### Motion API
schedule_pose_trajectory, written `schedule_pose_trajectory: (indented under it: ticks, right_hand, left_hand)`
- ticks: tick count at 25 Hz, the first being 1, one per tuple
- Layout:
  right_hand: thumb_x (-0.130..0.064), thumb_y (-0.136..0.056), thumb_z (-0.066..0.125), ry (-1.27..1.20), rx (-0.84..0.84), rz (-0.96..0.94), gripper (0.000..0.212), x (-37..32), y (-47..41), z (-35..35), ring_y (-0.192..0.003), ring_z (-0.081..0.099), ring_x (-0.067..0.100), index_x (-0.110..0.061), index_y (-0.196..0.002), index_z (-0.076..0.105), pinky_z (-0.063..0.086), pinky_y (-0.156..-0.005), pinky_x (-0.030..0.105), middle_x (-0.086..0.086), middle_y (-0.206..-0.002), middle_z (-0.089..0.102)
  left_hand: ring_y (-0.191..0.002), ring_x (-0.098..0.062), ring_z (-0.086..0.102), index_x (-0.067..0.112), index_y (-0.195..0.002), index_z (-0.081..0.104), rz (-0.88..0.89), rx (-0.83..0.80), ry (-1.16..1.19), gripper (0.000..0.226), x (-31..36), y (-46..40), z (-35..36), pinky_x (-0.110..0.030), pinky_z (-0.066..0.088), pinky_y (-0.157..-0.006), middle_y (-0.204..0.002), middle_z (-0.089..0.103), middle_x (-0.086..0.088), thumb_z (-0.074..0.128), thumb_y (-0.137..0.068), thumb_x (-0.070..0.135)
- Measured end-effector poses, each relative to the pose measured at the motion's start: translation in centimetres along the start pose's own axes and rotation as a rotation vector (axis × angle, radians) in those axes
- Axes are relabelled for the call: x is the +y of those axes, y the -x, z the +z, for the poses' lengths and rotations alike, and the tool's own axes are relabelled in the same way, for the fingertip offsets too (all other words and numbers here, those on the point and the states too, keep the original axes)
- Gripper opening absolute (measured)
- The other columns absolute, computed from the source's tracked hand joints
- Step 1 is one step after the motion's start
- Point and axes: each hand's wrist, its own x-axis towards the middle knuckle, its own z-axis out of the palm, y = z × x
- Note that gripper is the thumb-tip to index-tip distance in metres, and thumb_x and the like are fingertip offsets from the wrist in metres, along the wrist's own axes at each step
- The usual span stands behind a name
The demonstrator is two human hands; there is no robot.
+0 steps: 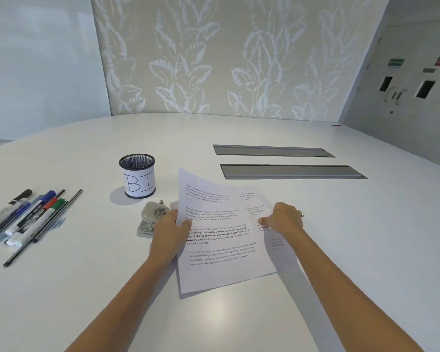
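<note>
A printed sheet of paper [219,240] is lifted off the white table [341,237], tilted toward me. My left hand [169,228] pinches its left edge with the thumb on top. My right hand [283,218], with a ring on one finger, pinches the right edge of the sheet. A second printed sheet [257,201] lies flat beneath, partly hidden by the raised one. A grey metal hole punch [151,215] sits just left of my left hand, partly behind it.
A black mesh pen cup [137,176] with a paper label stands behind the punch. Several markers and pens [28,217] and a blue paper clip [59,222] lie at far left. Two grey cable-slot covers [290,171] are set into the table behind the paper.
</note>
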Motion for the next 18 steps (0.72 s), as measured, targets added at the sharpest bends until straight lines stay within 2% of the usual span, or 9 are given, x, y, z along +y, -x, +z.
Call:
schedule_pose_trajectory:
  ticks: [3,5,7,10,15,16,18]
  right_hand:
    - [-0.038,-0.074,0.078,-0.081,-0.034,0.012,0.046,0.2,-0.6,-0.6,-0.119,0.051,0.039,-0.008,-0.091,0.048,0.039,-0.079,0.035,0.016,-0.114,0.064]
    - [-0.030,-0.072,0.080,-0.136,-0.026,0.012,0.043,0.5,-0.8,-1.0,-0.107,0.059,0.035,-0.007,-0.094,0.051,0.042,-0.074,0.031,0.014,-0.112,0.065]
    - [-0.019,-0.074,0.078,-0.238,0.047,0.004,0.036,1.3,-1.1,-1.9,-0.104,0.061,0.032,-0.006,-0.102,0.060,0.043,-0.076,0.029,0.014,-0.114,0.066]
    - [-0.012,-0.079,0.067,-0.300,0.289,-0.021,0.021,2.5,-1.3,-4.5,-0.095,0.061,0.031,-0.011,-0.099,0.067,0.042,-0.073,0.028,0.014,-0.110,0.069]
    - [-0.012,-0.088,0.054,-0.476,0.903,-0.141,0.016,2.8,-0.2,-11.4,-0.095,0.060,0.037,-0.007,-0.100,0.064,0.041,-0.070,0.033,0.021,-0.100,0.069]
    - [-0.013,-0.089,0.054,-0.532,0.968,-0.171,0.016,2.7,0.1,-12.5,-0.094,0.060,0.036,-0.006,-0.100,0.064,0.040,-0.071,0.031,0.020,-0.099,0.070]
    - [-0.017,-0.088,0.057,-0.659,0.972,-0.195,0.018,2.5,0.6,-13.6,-0.092,0.062,0.033,-0.005,-0.100,0.064,0.040,-0.073,0.028,0.017,-0.099,0.070]
  left_hand:
    - [-0.090,-0.028,0.066,0.007,-0.095,0.064,-0.005,-0.019,0.070,0.013,0.2,0.1,-0.1,-0.044,0.054,-0.080,-0.094,0.071,-0.008,0.057,-0.086,0.012]
    - [-0.090,-0.028,0.067,0.007,-0.096,0.065,-0.003,-0.029,0.127,0.014,0.3,0.3,-0.1,-0.047,0.055,-0.081,-0.095,0.072,-0.007,0.058,-0.084,0.010]
    - [-0.090,-0.027,0.067,0.006,-0.097,0.066,0.008,-0.029,0.141,0.015,0.5,0.4,0.0,-0.047,0.055,-0.081,-0.095,0.072,-0.008,0.059,-0.084,0.010]
    - [-0.088,-0.027,0.067,0.004,-0.095,0.065,0.024,-0.023,0.146,0.013,0.9,0.5,0.2,-0.045,0.055,-0.079,-0.093,0.072,-0.008,0.057,-0.086,0.010]
    - [-0.086,-0.026,0.067,0.005,-0.093,0.065,0.011,-0.069,0.123,0.013,1.1,0.5,0.5,-0.044,0.054,-0.077,-0.091,0.072,-0.008,0.055,-0.087,0.011]
    - [-0.086,-0.026,0.067,0.005,-0.093,0.065,0.007,-0.074,0.123,0.014,1.1,0.5,0.6,-0.042,0.054,-0.076,-0.091,0.072,-0.007,0.055,-0.087,0.011]
    - [-0.084,-0.024,0.067,0.005,-0.093,0.066,0.015,-0.081,0.105,0.014,1.2,0.5,0.7,-0.037,0.053,-0.071,-0.088,0.072,-0.004,0.054,-0.087,0.010]
